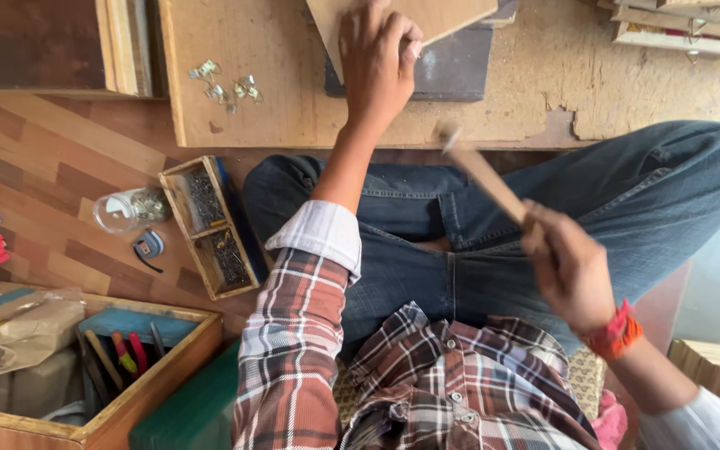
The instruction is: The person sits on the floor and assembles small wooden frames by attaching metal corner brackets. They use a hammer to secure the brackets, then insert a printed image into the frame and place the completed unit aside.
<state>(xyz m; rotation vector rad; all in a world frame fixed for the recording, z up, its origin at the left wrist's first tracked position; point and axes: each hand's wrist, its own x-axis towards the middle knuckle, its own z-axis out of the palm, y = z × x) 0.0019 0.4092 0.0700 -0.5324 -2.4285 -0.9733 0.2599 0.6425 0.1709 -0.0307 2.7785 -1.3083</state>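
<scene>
I sit cross-legged in jeans on a patterned floor. My left hand (377, 62) presses flat on a thin wooden board (452, 12) that lies over a dark block (456, 67) on a low plywood work surface (293, 100). My right hand (568, 271) grips the wooden handle of a hammer (485, 179), raised above my lap and blurred by motion; its head near the work surface edge is hard to make out. A small heap of metal clips (227, 83) lies on the plywood to the left of my left hand.
A two-part wooden tray of small nails (210, 225) sits by my left knee, beside a clear jar (127, 208) lying on its side and a tape measure (149, 244). A wooden toolbox (102, 367) holds tools and paper bags. Stacked frames (685, 25) lie at the top right.
</scene>
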